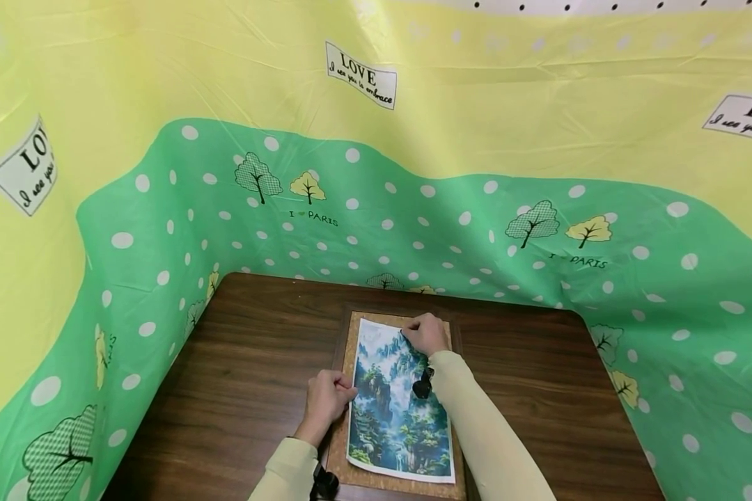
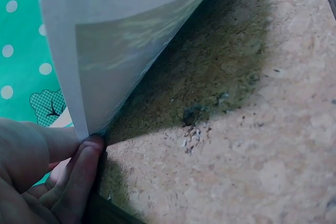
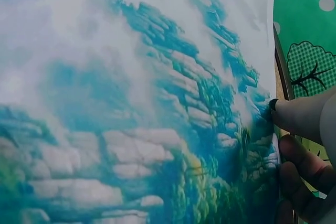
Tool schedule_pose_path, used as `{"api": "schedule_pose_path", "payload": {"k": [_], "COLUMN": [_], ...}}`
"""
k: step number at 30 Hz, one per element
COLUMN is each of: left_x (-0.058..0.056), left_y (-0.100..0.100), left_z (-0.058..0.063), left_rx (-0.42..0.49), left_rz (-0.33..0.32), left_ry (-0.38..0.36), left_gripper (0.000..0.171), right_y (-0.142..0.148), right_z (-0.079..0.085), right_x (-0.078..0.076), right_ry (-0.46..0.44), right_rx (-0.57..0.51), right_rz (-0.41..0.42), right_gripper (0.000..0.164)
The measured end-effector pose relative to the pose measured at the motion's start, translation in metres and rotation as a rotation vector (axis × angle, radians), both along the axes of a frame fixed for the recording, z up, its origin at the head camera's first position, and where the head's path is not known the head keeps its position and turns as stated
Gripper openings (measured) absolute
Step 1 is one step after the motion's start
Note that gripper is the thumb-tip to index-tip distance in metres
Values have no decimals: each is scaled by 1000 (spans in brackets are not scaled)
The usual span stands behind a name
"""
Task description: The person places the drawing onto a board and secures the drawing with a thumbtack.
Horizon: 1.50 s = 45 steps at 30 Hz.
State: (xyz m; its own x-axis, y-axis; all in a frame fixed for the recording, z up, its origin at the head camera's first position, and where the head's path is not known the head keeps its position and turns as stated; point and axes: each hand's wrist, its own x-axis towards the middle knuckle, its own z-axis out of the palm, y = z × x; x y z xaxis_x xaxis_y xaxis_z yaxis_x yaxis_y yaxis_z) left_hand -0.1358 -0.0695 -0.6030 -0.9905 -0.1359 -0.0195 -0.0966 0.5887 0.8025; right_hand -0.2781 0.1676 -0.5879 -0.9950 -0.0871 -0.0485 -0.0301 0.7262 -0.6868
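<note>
A white-bordered landscape print (image 1: 401, 403) with blue-green mountains lies over a framed cork board (image 1: 351, 341). My left hand (image 1: 329, 400) pinches its left edge between thumb and fingers. In the left wrist view, the lower part of the print (image 2: 126, 51) lifts off the cork (image 2: 252, 145), showing its back. At the upper right edge, my right hand (image 1: 427, 334) pinches the print. The right wrist view shows the thumb (image 3: 304, 114) over the printed face (image 3: 131, 93) and the other fingers at the edge, with a small black spot at the thumb tip.
Board and print rest on a dark brown wooden table (image 1: 244, 369). A green and yellow patterned curtain (image 1: 451, 223) surrounds the table's back and sides. The cork has a small dark crumbled pit (image 2: 194, 114). Small black cameras (image 1: 423, 385) sit at both wrists.
</note>
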Motion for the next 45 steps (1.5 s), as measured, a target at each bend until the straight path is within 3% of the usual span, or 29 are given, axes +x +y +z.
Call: {"api": "schedule_pose_path", "payload": {"k": [18, 45], "left_x": [0, 0], "left_y": [2, 0], "left_z": [3, 2], "left_rx": [13, -2], "left_rz": [5, 6], "left_ry": [9, 17], "left_gripper": [22, 22], "right_y": [-5, -8], "right_z": [1, -5], "right_x": [2, 4], "right_ry": [-60, -7], "right_rx": [-75, -142], "right_rz": [-156, -197], "right_gripper": [15, 15]}}
